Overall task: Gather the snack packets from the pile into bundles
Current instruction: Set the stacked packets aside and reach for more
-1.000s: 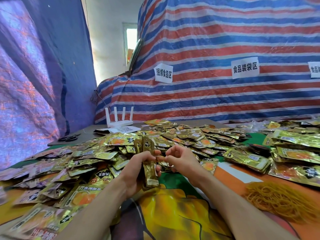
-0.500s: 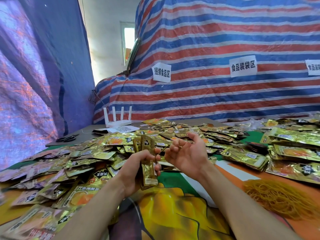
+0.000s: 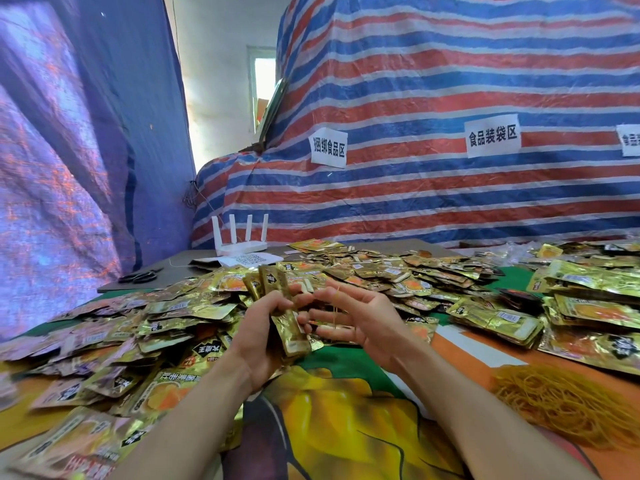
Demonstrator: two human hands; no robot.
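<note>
**Head view.** The left hand is gripping an upright stack of gold snack packets, fingers curling tightly round its middle. This is probably so that the edges are staying aligned and both ends are standing free for banding. The right hand is hovering just right of the stack with its palm turned toward it and its fingers spread. A thin rubber band appears to be strung across those fingers, seemingly being held wide to pass over the stack. Whether the band is touching the packets cannot be told.

The stack is sitting wholly within the left grip, above the near edge of the loose packet pile, which is spreading left and far over the printed tablecloth. Flat bundles are lying to the right, and a heap of rubber bands is lying near right, within easy reach of the banding hand.
</note>
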